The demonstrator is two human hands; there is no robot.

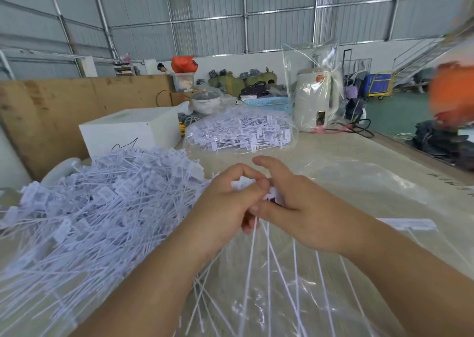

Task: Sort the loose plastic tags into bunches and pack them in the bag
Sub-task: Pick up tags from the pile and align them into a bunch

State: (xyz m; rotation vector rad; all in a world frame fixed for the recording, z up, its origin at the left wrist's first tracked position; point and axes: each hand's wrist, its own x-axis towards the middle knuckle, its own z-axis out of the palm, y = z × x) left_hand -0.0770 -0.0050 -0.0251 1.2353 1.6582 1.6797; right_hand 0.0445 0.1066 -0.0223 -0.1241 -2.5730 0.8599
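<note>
A big heap of loose white plastic tags [89, 208] covers the table's left side. My left hand [225, 203] and my right hand [302, 208] meet at the middle, both gripping the heads of a small bunch of tags [256, 259] whose thin tails hang down and fan out toward me. Beneath the hands lies a clear plastic bag [346, 182] spread flat on the table. A second clear bag filled with tags [241, 131] rests farther back at the centre.
A white box [128, 128] stands behind the heap, with a brown board wall [51, 110] at the left. A cream kettle wrapped in plastic [316, 100] and a blue basket [266, 104] sit at the back. The table edge runs along the right.
</note>
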